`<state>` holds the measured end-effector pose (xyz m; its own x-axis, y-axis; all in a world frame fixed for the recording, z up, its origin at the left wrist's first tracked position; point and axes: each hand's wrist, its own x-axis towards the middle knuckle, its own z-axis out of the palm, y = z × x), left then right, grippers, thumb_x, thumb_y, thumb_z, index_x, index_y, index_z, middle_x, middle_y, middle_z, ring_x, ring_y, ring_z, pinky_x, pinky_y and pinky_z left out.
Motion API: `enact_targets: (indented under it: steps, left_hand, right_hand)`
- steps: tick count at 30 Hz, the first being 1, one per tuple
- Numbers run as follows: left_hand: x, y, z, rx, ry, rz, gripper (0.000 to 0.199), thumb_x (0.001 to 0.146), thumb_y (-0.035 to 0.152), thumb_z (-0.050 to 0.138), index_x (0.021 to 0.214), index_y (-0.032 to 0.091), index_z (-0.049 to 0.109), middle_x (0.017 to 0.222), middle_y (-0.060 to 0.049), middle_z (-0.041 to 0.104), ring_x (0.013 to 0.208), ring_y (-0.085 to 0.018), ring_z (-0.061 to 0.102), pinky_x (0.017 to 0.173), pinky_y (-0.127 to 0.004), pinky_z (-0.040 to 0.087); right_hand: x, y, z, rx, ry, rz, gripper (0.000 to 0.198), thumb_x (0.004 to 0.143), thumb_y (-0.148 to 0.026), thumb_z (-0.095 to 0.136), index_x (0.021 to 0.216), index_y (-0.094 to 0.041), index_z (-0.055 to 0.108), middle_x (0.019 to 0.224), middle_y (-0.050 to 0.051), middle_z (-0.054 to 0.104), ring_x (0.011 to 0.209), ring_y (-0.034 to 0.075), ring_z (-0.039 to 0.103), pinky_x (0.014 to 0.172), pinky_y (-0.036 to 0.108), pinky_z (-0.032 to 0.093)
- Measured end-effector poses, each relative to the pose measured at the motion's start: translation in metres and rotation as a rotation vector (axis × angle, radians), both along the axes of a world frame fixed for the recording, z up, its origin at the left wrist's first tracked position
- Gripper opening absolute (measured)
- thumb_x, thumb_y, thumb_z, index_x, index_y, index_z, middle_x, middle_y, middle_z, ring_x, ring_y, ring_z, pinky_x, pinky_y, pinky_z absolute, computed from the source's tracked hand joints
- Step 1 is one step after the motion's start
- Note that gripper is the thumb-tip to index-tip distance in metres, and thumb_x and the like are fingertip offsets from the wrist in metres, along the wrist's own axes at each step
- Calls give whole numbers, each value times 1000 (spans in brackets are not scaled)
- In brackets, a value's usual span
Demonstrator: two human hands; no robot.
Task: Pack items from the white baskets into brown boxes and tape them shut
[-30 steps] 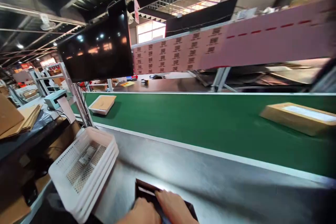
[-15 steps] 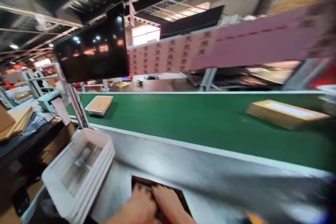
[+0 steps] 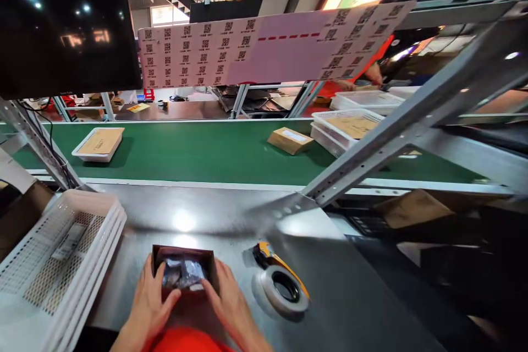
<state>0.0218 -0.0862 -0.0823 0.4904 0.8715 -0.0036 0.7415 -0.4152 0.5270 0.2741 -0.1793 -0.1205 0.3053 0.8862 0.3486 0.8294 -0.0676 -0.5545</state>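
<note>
A small open cardboard box sits on the metal worktop in front of me, dark brown inside. Shiny plastic-wrapped packets lie in it; their contents cannot be made out. My left hand grips the box's left side, thumb at the near edge. On the opposite side my right hand clasps the wall, its thumb over the near right corner. To the right of the box lies a tape dispenser with a yellow handle and a wide roll, apart from both hands.
Stacked white baskets stand at left, a labelled packet in the top one. Beyond the worktop runs a green conveyor carrying a tray, a carton and baskets. A slanted metal post rises at right.
The view has swung right, bringing the tape dispenser fully into sight. My hands, close together over the box before, are now apart, one on each side of it, and the packets inside show.
</note>
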Motion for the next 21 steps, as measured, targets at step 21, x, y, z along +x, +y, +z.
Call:
enact_targets:
  steps: [21]
  left_hand:
    - [17,29,40,241,-57,-54,35,103,13,40,106,23,73,110,-9,75,105,-24,69,100,-43,48]
  right_hand:
    - [-9,70,55,43,-445,344,31,92,-2,55,98,-23,78,87,1,80,79,19,73,68,26,52]
